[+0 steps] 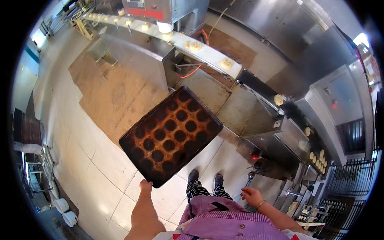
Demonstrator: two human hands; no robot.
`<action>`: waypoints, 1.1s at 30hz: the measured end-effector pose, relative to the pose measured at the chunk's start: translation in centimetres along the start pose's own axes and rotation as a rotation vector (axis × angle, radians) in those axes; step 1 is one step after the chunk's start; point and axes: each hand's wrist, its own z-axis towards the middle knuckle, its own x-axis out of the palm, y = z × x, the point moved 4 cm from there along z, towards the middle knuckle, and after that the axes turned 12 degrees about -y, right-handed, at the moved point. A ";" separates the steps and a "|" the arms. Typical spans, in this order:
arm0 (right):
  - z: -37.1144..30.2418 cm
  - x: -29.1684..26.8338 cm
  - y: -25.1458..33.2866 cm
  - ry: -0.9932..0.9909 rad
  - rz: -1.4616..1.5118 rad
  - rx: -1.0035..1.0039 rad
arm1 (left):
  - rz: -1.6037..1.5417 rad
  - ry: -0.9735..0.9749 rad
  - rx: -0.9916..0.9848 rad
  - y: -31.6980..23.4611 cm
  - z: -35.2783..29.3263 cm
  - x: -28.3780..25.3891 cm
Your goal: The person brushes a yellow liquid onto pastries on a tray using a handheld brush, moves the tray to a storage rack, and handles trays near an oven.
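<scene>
My left hand [146, 185] is closed on the near corner of a dark baking tray [170, 135]. The tray hangs tilted out in front of me, its browned surface marked with rows of round dark spots, and nothing lies on it. My right hand [252, 197], a bracelet at its wrist, is held out to the right at waist height. Its fingers are loosely apart and hold nothing. Beyond the tray runs a narrow white conveyor belt [210, 56] with round pale dough pieces [227, 63] spaced along it.
A dark belt [262, 88] continues to the right, carrying a dough round [278, 99] past a steel machine [336, 108]. More rounds cluster at its far end. Flattened cardboard [116, 92] covers part of the tiled floor. White buckets [69, 218] stand at the lower left. Dark racks [340, 208] are at right.
</scene>
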 end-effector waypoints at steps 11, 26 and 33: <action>2.2 3.5 0.8 0.148 0.175 -0.068 | -1.244 0.372 0.452 -23.6 -20.6 -14.8; -3.8 -7.7 5.7 -0.272 1.746 0.103 | -0.948 0.862 0.379 -32.5 -37.0 -21.6; -14.8 -23.6 -0.4 -1.271 1.520 -0.408 | -0.785 1.370 0.424 -40.0 -47.4 -9.2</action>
